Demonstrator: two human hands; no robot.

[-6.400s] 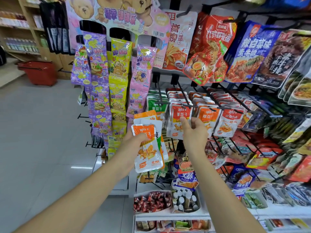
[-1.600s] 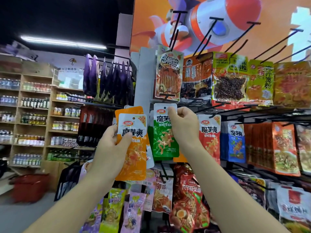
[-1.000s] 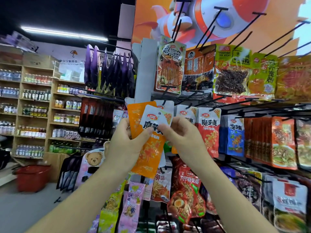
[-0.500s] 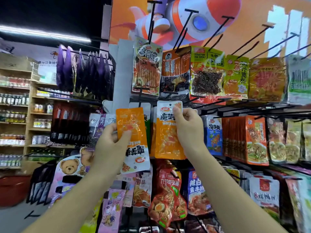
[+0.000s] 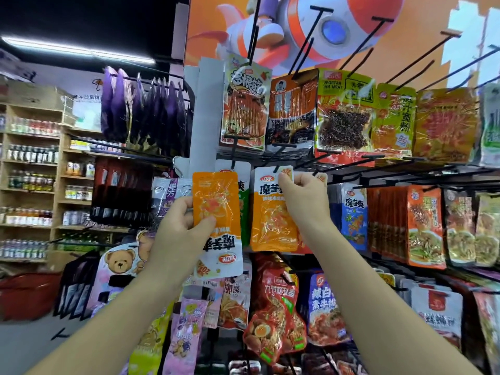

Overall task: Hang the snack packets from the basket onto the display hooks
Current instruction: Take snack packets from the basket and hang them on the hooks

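Shop floor (image 5: 24, 345) open far left; red basket (image 5: 27, 290) below wooden shelves (image 5: 32, 171). Left hand (image 5: 178, 234) grips upside-down orange packet (image 5: 216, 209), fingers curled round its edge, just off rack. Right hand (image 5: 305, 196) pinches top of upright orange packet (image 5: 272, 220) at black hook (image 5: 276, 168); threaded or not, cannot tell. Both grips unchanged from half second back. Green packet (image 5: 244, 212) behind, blue packet (image 5: 354, 215) right, crowding hook.
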